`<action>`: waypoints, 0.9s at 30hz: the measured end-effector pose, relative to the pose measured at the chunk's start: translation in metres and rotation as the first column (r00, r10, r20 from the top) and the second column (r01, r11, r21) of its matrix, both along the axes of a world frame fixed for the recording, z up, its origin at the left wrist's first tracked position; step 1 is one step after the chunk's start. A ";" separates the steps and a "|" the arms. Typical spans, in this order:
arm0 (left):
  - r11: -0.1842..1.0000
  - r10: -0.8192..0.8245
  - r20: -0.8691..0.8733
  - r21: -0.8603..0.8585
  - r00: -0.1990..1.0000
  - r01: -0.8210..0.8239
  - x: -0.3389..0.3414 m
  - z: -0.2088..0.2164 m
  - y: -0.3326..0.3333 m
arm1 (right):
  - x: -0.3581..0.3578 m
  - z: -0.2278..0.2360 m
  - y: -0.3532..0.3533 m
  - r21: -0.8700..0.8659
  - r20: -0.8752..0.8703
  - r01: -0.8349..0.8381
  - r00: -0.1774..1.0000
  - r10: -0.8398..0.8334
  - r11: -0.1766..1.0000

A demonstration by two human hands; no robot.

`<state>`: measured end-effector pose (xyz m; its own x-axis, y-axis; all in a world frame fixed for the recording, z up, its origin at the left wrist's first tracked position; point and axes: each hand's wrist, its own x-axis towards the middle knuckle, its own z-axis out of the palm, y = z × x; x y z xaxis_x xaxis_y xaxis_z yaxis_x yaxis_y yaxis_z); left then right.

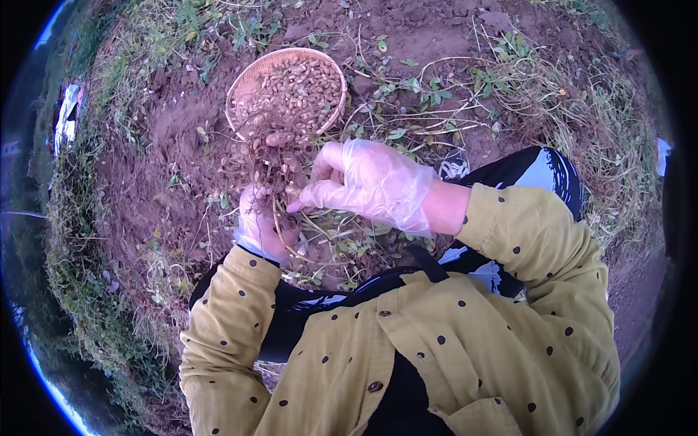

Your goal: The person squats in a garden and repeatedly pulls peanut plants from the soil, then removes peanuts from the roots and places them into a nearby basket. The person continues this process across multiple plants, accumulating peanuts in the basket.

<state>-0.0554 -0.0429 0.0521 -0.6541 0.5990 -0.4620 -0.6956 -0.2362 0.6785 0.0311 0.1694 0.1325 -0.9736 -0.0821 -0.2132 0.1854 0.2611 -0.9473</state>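
My left hand, in a clear plastic glove, is closed round the stems of an uprooted peanut plant. Its tangled roots and hanging pods point away from me, partly over the near rim of a round woven basket. Loose peanuts fill much of that basket. From the right comes my right hand, gloved the same way, with thumb and fingers pinched at a peanut pod among the roots. The fingertips partly cover this pod.
Brown soil surrounds the basket, strewn with green leaves and stems. Pulled vines lie heaped at the right, and weeds grow along the left. A shoe shows beside my right wrist, near my bent knee.
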 end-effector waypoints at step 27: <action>0.993 0.070 0.257 0.071 0.964 -0.091 -0.002 0.027 0.028 | 0.007 -0.044 -0.022 0.354 -0.439 0.075 0.894 0.095 0.932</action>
<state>-0.0576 -0.0147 0.0790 -0.5692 0.5920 -0.5706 -0.8188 -0.3454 0.4585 0.0377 0.1477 0.0884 -0.9705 -0.0940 0.2218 -0.2336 0.5920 -0.7714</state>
